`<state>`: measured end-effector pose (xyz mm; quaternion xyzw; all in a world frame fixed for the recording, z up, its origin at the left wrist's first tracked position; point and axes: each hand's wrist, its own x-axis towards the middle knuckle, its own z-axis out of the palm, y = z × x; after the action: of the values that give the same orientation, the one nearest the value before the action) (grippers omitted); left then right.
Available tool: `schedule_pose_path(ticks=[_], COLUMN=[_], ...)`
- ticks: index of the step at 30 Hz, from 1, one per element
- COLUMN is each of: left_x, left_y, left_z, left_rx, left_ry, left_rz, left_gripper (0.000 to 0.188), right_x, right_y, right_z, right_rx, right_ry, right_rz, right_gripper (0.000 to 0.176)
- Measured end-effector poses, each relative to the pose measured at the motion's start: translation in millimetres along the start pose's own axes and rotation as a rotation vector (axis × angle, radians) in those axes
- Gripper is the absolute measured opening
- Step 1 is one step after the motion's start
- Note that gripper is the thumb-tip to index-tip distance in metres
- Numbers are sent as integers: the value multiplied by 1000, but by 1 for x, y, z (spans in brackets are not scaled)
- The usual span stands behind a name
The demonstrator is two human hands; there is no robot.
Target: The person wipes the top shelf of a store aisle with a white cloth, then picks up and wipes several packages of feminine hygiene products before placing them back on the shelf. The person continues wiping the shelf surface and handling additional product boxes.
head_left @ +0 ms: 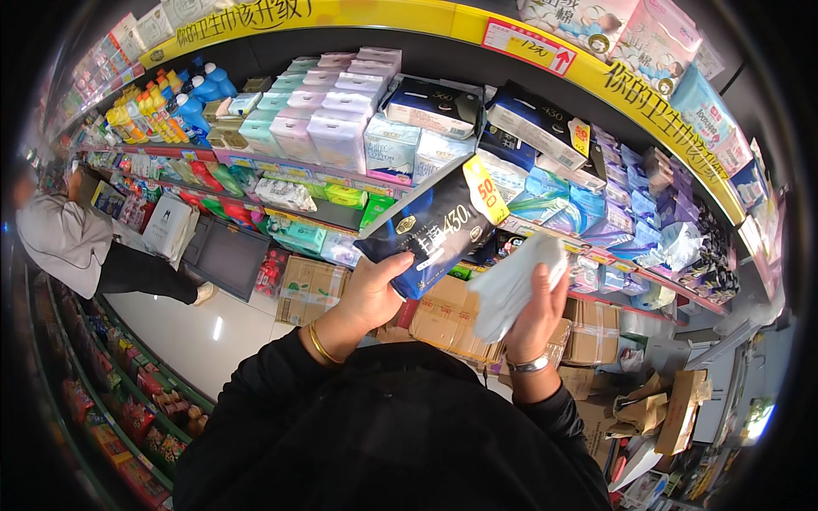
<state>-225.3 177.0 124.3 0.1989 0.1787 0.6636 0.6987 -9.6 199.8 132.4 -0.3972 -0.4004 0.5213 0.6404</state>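
My left hand (374, 290) grips the lower left end of a dark blue sanitary pad package (441, 223) with a yellow and white corner flash. My right hand (540, 313) holds a folded pale cloth (514, 287), its edges slightly blurred, just right of the package. Behind them, similar dark boxes (540, 124) lie on top of other packs on the shelf. Stacked tissue-like packs (339, 102) in green, pink and lilac stand to their left, with white and blue cotton packs (391, 144) between.
A yellow shelf strip (409, 14) runs above. Cardboard boxes (450, 319) sit below the shelves, more (594, 329) to the right. At the left, another person (64, 236) stands near a grey crate (227, 255). A lower shelf of snacks (137, 409) runs along the lower left.
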Motion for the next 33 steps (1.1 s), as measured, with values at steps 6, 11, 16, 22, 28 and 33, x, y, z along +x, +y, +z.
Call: schedule_pose_path(ticks=[6, 11, 16, 22, 28, 33], left_x=[-3, -6, -14, -20, -3, 7], left_y=[-3, 8, 24, 38, 53, 41], left_z=[1, 1, 2, -22, -32, -33], left_rx=[131, 85, 165, 236, 209, 338], left_ry=[-24, -54, -43, 8, -245, 15], left_rz=[-30, -2, -30, -152, -128, -105], left_gripper=[58, 60, 62, 67, 68, 59], right_x=[9, 1, 39, 70, 69, 59], right_y=[-34, -22, -13, -18, -23, -14], right_z=[66, 101, 90, 54, 42, 49], right_rx=[-643, -1146, -1179, -207, -109, -234], right_ry=[-724, -699, -476, -485, -577, -419], right_rz=[-738, -927, -896, 87, 201, -5], right_gripper=[65, 51, 50, 63, 75, 66])
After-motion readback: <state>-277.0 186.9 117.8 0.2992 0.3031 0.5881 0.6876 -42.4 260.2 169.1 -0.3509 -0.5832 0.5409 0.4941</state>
